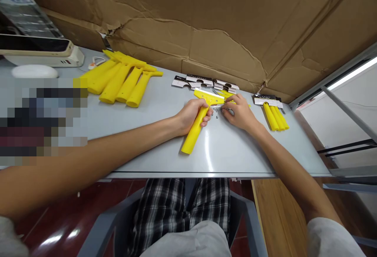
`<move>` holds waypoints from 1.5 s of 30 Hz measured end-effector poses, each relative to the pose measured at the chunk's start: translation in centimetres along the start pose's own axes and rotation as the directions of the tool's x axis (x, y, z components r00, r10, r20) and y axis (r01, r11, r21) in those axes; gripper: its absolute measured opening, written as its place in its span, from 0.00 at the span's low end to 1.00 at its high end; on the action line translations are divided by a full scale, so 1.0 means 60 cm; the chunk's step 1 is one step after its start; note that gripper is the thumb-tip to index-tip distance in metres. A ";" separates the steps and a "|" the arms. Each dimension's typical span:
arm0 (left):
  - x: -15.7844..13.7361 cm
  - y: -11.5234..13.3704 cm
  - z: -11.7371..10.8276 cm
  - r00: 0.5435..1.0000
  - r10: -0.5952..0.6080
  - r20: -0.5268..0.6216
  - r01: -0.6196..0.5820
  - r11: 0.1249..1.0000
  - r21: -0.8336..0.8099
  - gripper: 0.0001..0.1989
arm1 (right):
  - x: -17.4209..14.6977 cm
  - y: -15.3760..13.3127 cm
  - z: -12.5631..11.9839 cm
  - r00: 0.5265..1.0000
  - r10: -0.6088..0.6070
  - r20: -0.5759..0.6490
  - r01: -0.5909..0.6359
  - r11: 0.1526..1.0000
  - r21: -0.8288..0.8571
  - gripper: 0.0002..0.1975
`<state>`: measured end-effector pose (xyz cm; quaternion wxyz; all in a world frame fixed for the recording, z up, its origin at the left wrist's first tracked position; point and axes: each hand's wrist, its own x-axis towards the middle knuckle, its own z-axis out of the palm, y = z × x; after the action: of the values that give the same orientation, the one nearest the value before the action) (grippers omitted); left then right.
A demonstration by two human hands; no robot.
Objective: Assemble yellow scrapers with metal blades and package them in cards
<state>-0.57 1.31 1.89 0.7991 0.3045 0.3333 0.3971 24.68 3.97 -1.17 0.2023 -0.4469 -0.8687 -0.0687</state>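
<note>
My left hand (190,114) is wrapped round the neck of a yellow plastic scraper (194,133). Its wide head, with a pale strip along the top edge, points away from me, and the handle slants toward the table's front. Just right of the head lies a small pile of metal screws (217,109). My right hand (242,112) rests at this pile with its fingers curled in; whatever they pinch is too small to make out. Behind that hand, partly covered by it, lie more yellow plastic pieces (226,94).
Several yellow scraper handles (118,80) lie in a row at the left. Black-and-white cards (200,80) lie along the cardboard wall (218,48). At the right are carded yellow scrapers (273,115). A phone (35,44) and a white oval object (34,71) sit far left.
</note>
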 end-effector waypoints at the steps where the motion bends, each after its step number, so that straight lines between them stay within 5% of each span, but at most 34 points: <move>1: 0.001 0.001 -0.001 1.000 -0.008 0.011 0.008 1.000 -0.019 0.05 | 0.002 0.003 0.002 1.000 0.008 -0.017 -0.007 1.000 0.028 0.09; 7: 0.010 -0.001 -0.015 0.998 0.032 0.062 -0.028 0.998 -0.063 0.07 | -0.004 0.022 -0.001 0.992 0.026 -0.121 -0.006 0.986 0.166 0.10; 16: 0.012 -0.005 -0.013 0.997 0.072 0.027 -0.070 0.996 -0.049 0.06 | -0.014 0.023 0.005 0.998 0.056 -0.038 -0.052 0.994 0.095 0.09; 22: 0.005 -0.007 -0.011 0.985 0.172 0.021 -0.170 0.984 -0.057 0.20 | -0.017 0.034 0.000 0.998 0.065 -0.026 -0.064 0.998 0.020 0.12; 33: 0.000 -0.011 0.000 0.953 0.255 -0.162 -0.204 0.939 0.277 0.12 | -0.013 0.008 -0.007 0.993 0.109 0.045 -0.107 0.993 -0.047 0.12; 45: -0.007 -0.019 0.009 0.954 0.263 -0.143 -0.194 0.906 0.376 0.10 | -0.009 -0.018 0.003 0.978 0.209 0.018 -0.209 0.978 0.018 0.10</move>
<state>0.16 0.29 1.51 0.6424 0.4422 0.4367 0.4484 24.03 2.98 -1.46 0.2059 -0.5344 -0.8190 -0.0349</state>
